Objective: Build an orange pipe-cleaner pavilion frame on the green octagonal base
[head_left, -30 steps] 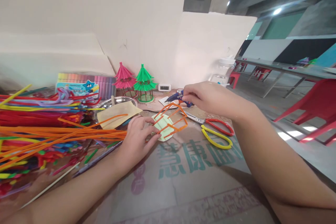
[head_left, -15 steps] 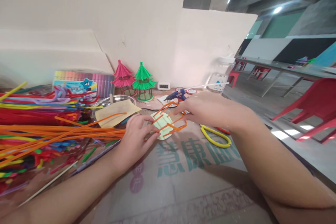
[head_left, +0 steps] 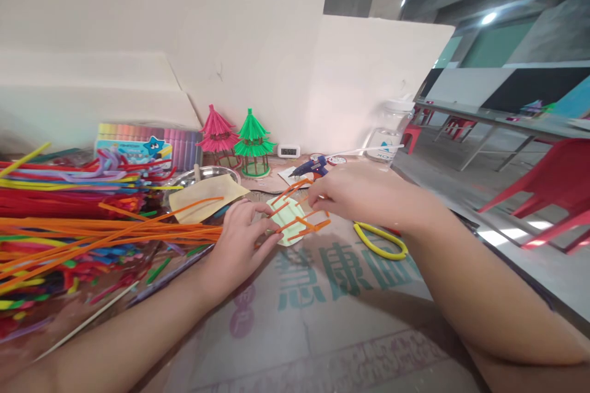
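An orange pipe-cleaner frame (head_left: 314, 227) with thin bars lies tilted on its side, a pale green piece (head_left: 287, 216) at its left end. My left hand (head_left: 244, 236) grips the left end of this frame between thumb and fingers. Over its right upper part is my right hand (head_left: 341, 193), fingers bent and close together at the orange bars; what they pinch is hidden. Behind the frame rests a blue glue gun (head_left: 313, 165). A yellow loop (head_left: 380, 241) lies on the table right of the frame.
Orange pipe cleaners (head_left: 175, 233) and many coloured ones spread at the left. Behind stand a pink pavilion (head_left: 218, 135), a green pavilion (head_left: 252, 144), a small clock (head_left: 288, 151) and a clear bottle (head_left: 389, 129). A metal bowl (head_left: 230, 172) sits beneath yellowish paper (head_left: 203, 199).
My right hand's fingers have drawn closer together at the upper bars. My left hand keeps its grip on the frame, nearly unmoved.
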### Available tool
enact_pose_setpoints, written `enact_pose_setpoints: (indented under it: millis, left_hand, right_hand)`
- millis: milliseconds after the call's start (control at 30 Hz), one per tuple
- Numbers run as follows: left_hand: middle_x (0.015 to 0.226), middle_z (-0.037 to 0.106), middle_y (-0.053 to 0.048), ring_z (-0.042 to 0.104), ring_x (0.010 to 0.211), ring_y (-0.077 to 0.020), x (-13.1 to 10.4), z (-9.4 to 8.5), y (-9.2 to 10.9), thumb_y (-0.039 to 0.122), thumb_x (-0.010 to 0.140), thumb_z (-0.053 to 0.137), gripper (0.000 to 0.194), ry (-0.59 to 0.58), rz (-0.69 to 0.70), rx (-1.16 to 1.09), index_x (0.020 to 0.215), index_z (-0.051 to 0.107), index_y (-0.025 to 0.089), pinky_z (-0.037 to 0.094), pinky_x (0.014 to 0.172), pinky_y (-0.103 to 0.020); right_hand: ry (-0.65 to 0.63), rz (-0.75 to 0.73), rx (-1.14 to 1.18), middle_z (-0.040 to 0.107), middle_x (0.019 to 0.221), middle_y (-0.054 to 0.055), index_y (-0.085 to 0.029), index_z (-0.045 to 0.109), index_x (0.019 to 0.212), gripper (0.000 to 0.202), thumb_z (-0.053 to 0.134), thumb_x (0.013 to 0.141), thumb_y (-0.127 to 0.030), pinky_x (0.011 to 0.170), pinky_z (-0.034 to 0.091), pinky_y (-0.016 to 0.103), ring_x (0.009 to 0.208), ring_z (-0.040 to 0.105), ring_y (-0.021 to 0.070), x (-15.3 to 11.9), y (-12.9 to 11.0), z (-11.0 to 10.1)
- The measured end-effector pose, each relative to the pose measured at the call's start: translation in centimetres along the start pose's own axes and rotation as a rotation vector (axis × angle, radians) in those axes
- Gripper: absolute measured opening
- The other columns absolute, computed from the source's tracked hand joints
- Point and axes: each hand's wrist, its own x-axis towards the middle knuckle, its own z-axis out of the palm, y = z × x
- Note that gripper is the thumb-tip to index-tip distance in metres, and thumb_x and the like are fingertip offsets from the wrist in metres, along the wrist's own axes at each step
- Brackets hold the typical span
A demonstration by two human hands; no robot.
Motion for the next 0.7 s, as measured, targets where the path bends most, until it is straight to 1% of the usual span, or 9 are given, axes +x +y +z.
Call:
enact_pose_setpoints:
  millis: [100, 167, 200, 300, 367, 433, 500, 600, 700]
  left_hand:
    - [0.114, 0.058, -0.008, 0.053, 0.110, -0.0263, -0.1, 0.0, -0.1, 0.027, 0.095, 0.061, 0.009, 0.000, -0.006, -0.002, 0.094, 0.068, 0.022, 0.041, 0.099, -0.049]
    - [0.114, 0.058, -0.008, 0.053, 0.111, -0.0270, -0.1, 0.0, -0.1, 0.027, 0.095, 0.060, 0.010, -0.004, -0.009, -0.004, 0.095, 0.069, 0.021, 0.041, 0.098, -0.049]
    - [0.114, 0.058, -0.009, 0.053, 0.111, -0.0272, -0.1, 0.0, -0.1, 0.027, 0.096, 0.060, 0.010, -0.005, -0.010, -0.004, 0.094, 0.069, 0.021, 0.041, 0.098, -0.049]
    - [0.114, 0.058, -0.009, 0.053, 0.110, -0.0268, 0.0, 0.0, -0.2, 0.026, 0.096, 0.060, 0.011, -0.007, -0.010, -0.004, 0.093, 0.069, 0.021, 0.041, 0.099, -0.050]
    - [0.114, 0.058, -0.008, 0.053, 0.110, -0.0266, 0.0, 0.0, -0.3, 0.026, 0.096, 0.060, 0.011, -0.006, -0.005, -0.002, 0.093, 0.069, 0.021, 0.041, 0.100, -0.050]
    - [0.115, 0.058, -0.008, 0.052, 0.111, -0.0267, 0.1, 0.0, -0.3, 0.027, 0.096, 0.060, 0.010, -0.005, -0.005, 0.004, 0.093, 0.068, 0.021, 0.041, 0.099, -0.050]
    - [0.115, 0.058, -0.009, 0.052, 0.111, -0.0267, 0.1, 0.0, -0.3, 0.027, 0.096, 0.060, 0.010, -0.009, -0.005, 0.011, 0.093, 0.068, 0.022, 0.041, 0.099, -0.049]
    - [0.115, 0.058, -0.009, 0.052, 0.111, -0.0264, 0.0, -0.2, -0.2, 0.027, 0.097, 0.058, 0.012, -0.017, -0.003, 0.016, 0.093, 0.068, 0.022, 0.042, 0.097, -0.047]
    - [0.116, 0.058, -0.009, 0.052, 0.112, -0.0266, 0.1, -0.2, -0.2, 0.028, 0.097, 0.057, 0.013, -0.017, 0.003, 0.021, 0.093, 0.069, 0.022, 0.042, 0.097, -0.047]
  right_hand:
    - [0.179, 0.146, 0.236, 0.068, 0.074, 0.000, -0.019, 0.073, 0.086, 0.022, 0.054, 0.093, -0.027, 0.061, 0.032, 0.025, 0.066, 0.055, 0.0123, 0.1, 1.6, -0.9]
    - [0.235, 0.249, 0.434, 0.065, 0.073, 0.000, -0.016, 0.072, 0.086, 0.027, 0.053, 0.094, -0.034, 0.060, 0.032, 0.024, 0.063, 0.052, 0.0112, 0.5, 3.6, -0.1]
    - [0.202, 0.271, 0.549, 0.063, 0.070, 0.000, -0.015, 0.072, 0.085, 0.031, 0.054, 0.093, -0.038, 0.057, 0.032, 0.025, 0.060, 0.049, 0.0106, 0.7, 4.6, 0.9]
    - [-0.049, 0.288, 0.837, 0.060, 0.069, -0.001, -0.016, 0.075, 0.094, 0.035, 0.070, 0.081, -0.047, 0.053, 0.032, 0.024, 0.057, 0.046, 0.0099, 1.0, 7.2, 4.9]
    - [-0.101, 0.301, 1.080, 0.059, 0.069, -0.002, -0.015, 0.075, 0.097, 0.038, 0.075, 0.077, -0.048, 0.050, 0.028, 0.023, 0.054, 0.041, 0.0077, 0.9, 7.9, 7.4]
    - [-0.110, 0.314, 1.317, 0.058, 0.068, -0.002, -0.013, 0.075, 0.093, 0.040, 0.080, 0.073, -0.047, 0.047, 0.022, 0.023, 0.049, 0.032, 0.0041, 0.8, 7.9, 9.2]
    - [-0.139, 0.312, 1.493, 0.052, 0.060, -0.005, -0.011, 0.075, 0.089, 0.041, 0.084, 0.069, -0.046, 0.045, 0.015, 0.022, 0.046, 0.023, 0.0021, 0.7, 7.4, 10.1]
    - [-0.226, 0.287, 1.638, 0.035, 0.047, -0.011, -0.012, 0.075, 0.088, 0.038, 0.086, 0.069, -0.043, 0.045, 0.011, 0.021, 0.043, 0.018, 0.0025, 0.9, 6.8, 10.6]
    - [-0.275, 0.287, 1.712, 0.035, 0.045, -0.012, -0.013, 0.073, 0.084, 0.035, 0.088, 0.066, -0.039, 0.043, 0.012, 0.021, 0.040, 0.018, 0.0021, 1.3, 6.5, 11.0]
